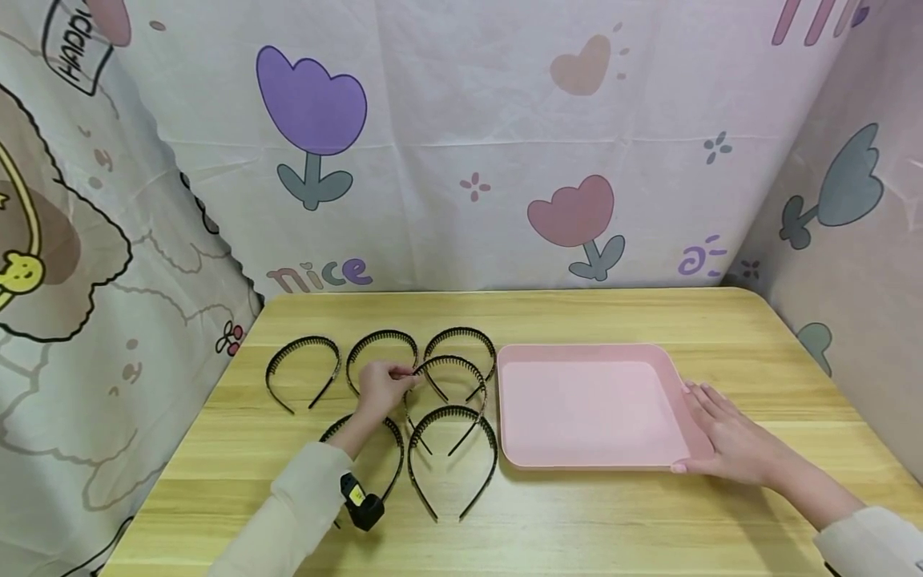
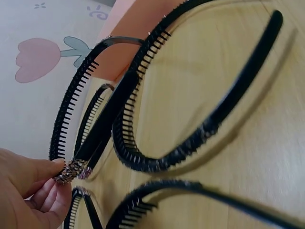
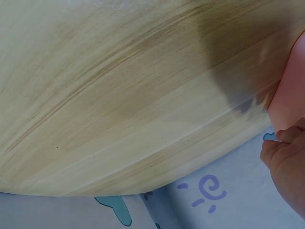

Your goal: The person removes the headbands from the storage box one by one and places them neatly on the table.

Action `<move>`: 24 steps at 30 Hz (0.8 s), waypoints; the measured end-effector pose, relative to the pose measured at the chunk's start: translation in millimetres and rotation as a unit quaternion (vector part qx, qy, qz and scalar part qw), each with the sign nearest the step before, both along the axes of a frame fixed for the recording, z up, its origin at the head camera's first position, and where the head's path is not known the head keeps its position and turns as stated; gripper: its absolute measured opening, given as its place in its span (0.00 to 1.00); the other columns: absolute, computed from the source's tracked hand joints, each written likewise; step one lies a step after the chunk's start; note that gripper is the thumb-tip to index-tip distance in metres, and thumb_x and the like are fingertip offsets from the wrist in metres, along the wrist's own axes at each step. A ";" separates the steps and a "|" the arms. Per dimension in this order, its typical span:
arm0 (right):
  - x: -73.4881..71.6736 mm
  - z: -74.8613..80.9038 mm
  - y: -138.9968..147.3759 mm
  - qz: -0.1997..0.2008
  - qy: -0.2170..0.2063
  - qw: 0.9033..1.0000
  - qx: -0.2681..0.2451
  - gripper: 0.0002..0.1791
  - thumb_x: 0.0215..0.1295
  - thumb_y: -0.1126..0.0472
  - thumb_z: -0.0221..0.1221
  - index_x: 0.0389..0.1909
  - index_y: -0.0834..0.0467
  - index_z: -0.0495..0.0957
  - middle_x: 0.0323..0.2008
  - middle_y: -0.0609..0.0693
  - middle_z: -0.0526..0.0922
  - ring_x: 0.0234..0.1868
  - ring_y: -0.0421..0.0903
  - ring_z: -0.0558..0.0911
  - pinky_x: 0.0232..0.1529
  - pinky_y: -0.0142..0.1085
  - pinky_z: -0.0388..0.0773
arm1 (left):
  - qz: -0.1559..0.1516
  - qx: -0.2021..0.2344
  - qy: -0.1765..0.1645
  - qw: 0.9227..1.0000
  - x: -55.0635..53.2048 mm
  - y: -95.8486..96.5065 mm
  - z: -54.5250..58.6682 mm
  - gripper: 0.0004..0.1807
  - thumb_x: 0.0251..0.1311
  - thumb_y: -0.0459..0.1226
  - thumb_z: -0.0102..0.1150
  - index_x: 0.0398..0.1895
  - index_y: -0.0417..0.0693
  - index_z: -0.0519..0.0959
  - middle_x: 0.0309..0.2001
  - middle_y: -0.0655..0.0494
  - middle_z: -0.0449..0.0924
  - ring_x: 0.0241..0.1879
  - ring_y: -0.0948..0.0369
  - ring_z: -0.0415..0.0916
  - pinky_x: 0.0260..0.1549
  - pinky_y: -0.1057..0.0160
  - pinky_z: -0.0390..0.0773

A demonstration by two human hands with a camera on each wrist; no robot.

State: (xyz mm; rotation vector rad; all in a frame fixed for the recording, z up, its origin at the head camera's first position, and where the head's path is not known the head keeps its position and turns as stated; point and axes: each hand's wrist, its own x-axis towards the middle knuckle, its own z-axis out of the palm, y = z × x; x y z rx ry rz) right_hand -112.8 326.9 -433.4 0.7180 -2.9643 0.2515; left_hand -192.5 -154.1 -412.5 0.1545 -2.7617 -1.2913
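My left hand (image 1: 382,390) pinches a black toothed headband (image 1: 452,358) by one side of its arch, between thumb and fingertips. In the left wrist view, the glittery, beaded part of the held headband (image 2: 71,169) shows at the fingertips. It overlaps a front headband (image 1: 453,410) and a back headband (image 1: 461,329) in the head view. At the right, a pink rectangular tray (image 1: 584,349) lies on the table. My right hand (image 1: 735,437) rests against its right side, fingers extended along the rim and thumb at the front corner.
More black headbands lie at the left: one at the far left (image 1: 303,340), one behind the left hand (image 1: 382,332), and one partly under the left forearm (image 1: 397,441). The wooden table (image 1: 613,521) meets patterned cloth (image 1: 433,224) at its back and sides.
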 end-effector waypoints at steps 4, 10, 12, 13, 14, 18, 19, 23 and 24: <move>0.7 -0.4 -0.6 0.001 0.000 1.000 -0.004 0.58 0.45 0.38 0.65 0.63 0.77 0.54 0.62 0.75 0.60 0.72 0.62 0.43 0.60 0.15 0.18 | -0.001 0.000 0.009 1.000 1.7 -9.9 -1.3 0.08 0.47 0.30 0.67 0.32 0.34 0.83 0.31 0.40 0.84 0.29 0.52 0.81 0.25 0.68 0.79; 0.7 -1.6 -0.1 0.010 0.020 1.000 -0.006 0.58 0.44 0.38 0.66 0.63 0.77 0.55 0.62 0.75 0.61 0.74 0.55 0.37 0.62 0.16 0.19 | 0.008 -0.012 0.018 1.000 3.3 -24.4 -0.1 0.08 0.48 0.31 0.67 0.31 0.34 0.83 0.31 0.40 0.84 0.29 0.51 0.82 0.25 0.67 0.78; 0.4 -2.1 -0.1 0.015 0.028 0.999 -0.007 0.58 0.43 0.38 0.66 0.62 0.78 0.56 0.61 0.75 0.61 0.74 0.50 0.33 0.62 0.17 0.19 | 0.012 -0.021 0.019 1.000 4.5 -28.4 0.5 0.08 0.48 0.31 0.67 0.31 0.34 0.83 0.31 0.40 0.84 0.29 0.51 0.82 0.25 0.67 0.79; 0.3 -2.3 0.0 0.017 0.031 0.999 -0.008 0.58 0.43 0.38 0.67 0.62 0.78 0.57 0.61 0.75 0.61 0.74 0.48 0.32 0.63 0.17 0.19 | 0.014 -0.024 0.020 0.999 5.2 -30.4 0.7 0.08 0.48 0.31 0.67 0.30 0.34 0.83 0.31 0.40 0.84 0.29 0.51 0.81 0.25 0.66 0.79; 0.1 -2.6 0.0 0.019 0.032 0.999 -0.008 0.58 0.43 0.39 0.67 0.62 0.78 0.57 0.61 0.75 0.61 0.73 0.45 0.30 0.63 0.17 0.19 | 0.015 -0.025 0.021 0.999 5.8 -32.2 1.0 0.08 0.47 0.31 0.67 0.30 0.34 0.83 0.30 0.40 0.84 0.29 0.51 0.81 0.25 0.66 0.79; 0.1 -2.2 0.2 0.017 0.029 0.999 -0.010 0.58 0.43 0.39 0.67 0.62 0.78 0.57 0.62 0.75 0.61 0.74 0.47 0.32 0.63 0.17 0.19 | 0.019 -0.029 0.019 0.999 8.3 -38.6 1.9 0.09 0.48 0.32 0.67 0.31 0.34 0.83 0.31 0.40 0.84 0.29 0.51 0.81 0.26 0.65 0.79; 0.1 -1.9 0.3 0.017 0.026 0.999 -0.010 0.58 0.43 0.39 0.66 0.62 0.78 0.56 0.62 0.75 0.60 0.74 0.50 0.33 0.63 0.17 0.19 | 0.019 -0.030 0.018 0.999 8.6 -40.2 1.8 0.09 0.48 0.32 0.67 0.32 0.34 0.83 0.31 0.39 0.84 0.30 0.51 0.81 0.27 0.64 0.79; 0.1 -0.7 -0.2 0.011 0.018 1.000 -0.011 0.58 0.43 0.39 0.66 0.62 0.78 0.56 0.62 0.75 0.60 0.73 0.59 0.41 0.62 0.16 0.19 | 0.016 -0.034 0.017 0.999 9.0 -46.2 1.2 0.10 0.49 0.32 0.66 0.32 0.34 0.83 0.32 0.39 0.84 0.30 0.51 0.81 0.26 0.65 0.79; 0.1 -0.1 -0.2 0.009 0.014 1.000 -0.011 0.58 0.43 0.38 0.66 0.62 0.78 0.56 0.62 0.75 0.60 0.73 0.61 0.43 0.61 0.16 0.19 | 0.015 -0.036 0.017 0.999 9.2 -47.6 1.1 0.09 0.49 0.32 0.66 0.32 0.34 0.83 0.32 0.39 0.84 0.30 0.50 0.81 0.26 0.65 0.78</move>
